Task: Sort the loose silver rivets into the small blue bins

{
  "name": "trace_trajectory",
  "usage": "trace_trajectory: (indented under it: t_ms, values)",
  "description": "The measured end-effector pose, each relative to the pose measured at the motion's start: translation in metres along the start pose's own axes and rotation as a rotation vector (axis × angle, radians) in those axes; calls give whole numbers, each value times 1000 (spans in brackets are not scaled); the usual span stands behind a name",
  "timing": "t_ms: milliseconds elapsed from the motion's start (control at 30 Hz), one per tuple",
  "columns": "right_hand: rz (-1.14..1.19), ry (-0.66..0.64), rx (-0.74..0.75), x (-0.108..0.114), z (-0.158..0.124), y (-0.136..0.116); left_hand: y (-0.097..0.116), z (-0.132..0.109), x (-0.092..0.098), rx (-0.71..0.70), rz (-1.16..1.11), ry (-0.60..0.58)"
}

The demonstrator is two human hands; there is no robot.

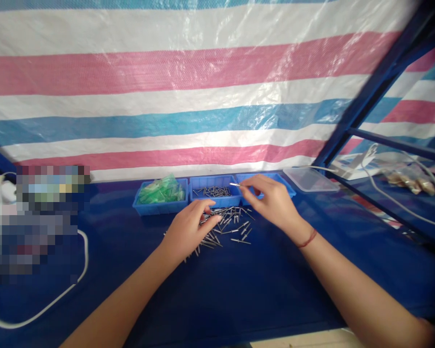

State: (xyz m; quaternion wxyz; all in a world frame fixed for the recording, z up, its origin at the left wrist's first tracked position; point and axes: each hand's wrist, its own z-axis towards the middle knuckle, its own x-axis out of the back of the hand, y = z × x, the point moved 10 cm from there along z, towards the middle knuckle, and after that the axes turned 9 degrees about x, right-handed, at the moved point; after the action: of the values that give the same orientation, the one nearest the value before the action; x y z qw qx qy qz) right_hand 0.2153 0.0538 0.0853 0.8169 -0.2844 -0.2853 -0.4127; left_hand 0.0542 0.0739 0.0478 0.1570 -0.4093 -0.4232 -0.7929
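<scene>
Many small metal pins (227,225) lie loose in a heap on the blue table cover (217,285). My left hand (190,229) rests on the heap's left side, fingers curled down onto the pins. My right hand (270,198) hovers at the back right of the heap and pinches one metal pin (235,184) between thumb and fingers, its tip over the middle blue tray (214,191), which holds more pins. A red string circles my right wrist.
Three blue trays stand in a row at the back: the left tray (161,195) holds green plastic parts, the right tray (275,182) is partly hidden by my hand. A clear plastic lid (310,179) lies further right. White cable (58,297) loops at left. A striped tarp hangs behind.
</scene>
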Motion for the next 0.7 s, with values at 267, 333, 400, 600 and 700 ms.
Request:
trace_trajectory:
  t_ms: [267, 333, 400, 600, 700]
  values:
    - [-521, -226, -237, -1, -9, 52, 14, -13, -30, -215, 384, -255]
    - [-488, -221, -176, -3, -5, 34, 13, -15, -27, -205, 410, -257]
    - [-404, -254, -79, -11, -3, 12, 12, -16, -28, -203, 421, -265]
    - [-152, -500, 209, -49, -13, -50, 11, -15, -44, -245, 485, -241]
    - [-131, -537, 247, -59, -17, -60, 9, -14, -48, -267, 512, -198]
